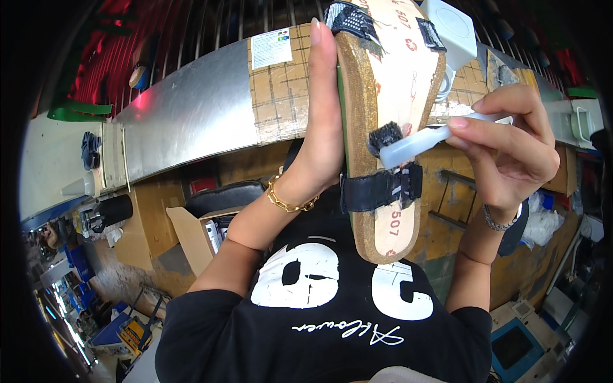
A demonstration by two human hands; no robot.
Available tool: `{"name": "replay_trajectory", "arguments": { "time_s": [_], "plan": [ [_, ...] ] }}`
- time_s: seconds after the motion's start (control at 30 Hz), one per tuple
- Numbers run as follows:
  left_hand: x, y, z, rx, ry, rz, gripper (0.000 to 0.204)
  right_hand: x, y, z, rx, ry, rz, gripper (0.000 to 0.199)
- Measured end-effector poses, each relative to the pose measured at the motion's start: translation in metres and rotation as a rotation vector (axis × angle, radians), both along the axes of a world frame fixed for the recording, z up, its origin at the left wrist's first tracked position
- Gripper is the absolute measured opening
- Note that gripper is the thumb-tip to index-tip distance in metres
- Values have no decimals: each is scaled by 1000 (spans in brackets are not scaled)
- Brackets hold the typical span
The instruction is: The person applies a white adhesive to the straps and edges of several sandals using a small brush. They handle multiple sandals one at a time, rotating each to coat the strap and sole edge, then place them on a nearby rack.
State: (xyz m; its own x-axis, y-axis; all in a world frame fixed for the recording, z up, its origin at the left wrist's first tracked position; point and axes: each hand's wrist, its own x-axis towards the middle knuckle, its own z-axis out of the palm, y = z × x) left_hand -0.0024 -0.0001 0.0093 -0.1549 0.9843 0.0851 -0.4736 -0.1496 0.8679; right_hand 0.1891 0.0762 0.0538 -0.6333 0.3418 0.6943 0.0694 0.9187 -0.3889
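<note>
Upright before me is a sandal footbed (414,83) with its underside facing me, a pale printed board rimmed with brown cork. Black strap ends are folded onto it, one dark strap (377,191) lying across its lower part. A green edge shows along the left side. My left hand (324,121) is wrapped round that side, thumb up; its other fingers are hidden behind. Pinched in my right hand (514,131) is a brush (415,147) with a whitish plastic handle. Its black bristles touch the board just above the dark strap.
Behind the footbed runs a metal bench (185,115) with a sheet of brown cardboard (278,96) on it. A white container (450,29) stands behind the footbed's upper right. Dark rack bars (211,19) line the far side. Open cardboard boxes (191,236) sit below the bench at left.
</note>
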Motion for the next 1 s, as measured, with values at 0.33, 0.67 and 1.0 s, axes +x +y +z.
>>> {"name": "replay_trajectory", "arguments": {
  "time_s": [0.33,0.67,1.0],
  "plan": [
    [-4,0,-6,-12,66,10,96,0,-10,15,-83,-159,-35,29],
    [-8,-2,-7,-16,56,-10,94,-2,-13,12,-152,-115,-17,29],
    [-5,3,-8,6,32,-19,91,3,-22,9,-119,-78,-58,29]
  ]
}}
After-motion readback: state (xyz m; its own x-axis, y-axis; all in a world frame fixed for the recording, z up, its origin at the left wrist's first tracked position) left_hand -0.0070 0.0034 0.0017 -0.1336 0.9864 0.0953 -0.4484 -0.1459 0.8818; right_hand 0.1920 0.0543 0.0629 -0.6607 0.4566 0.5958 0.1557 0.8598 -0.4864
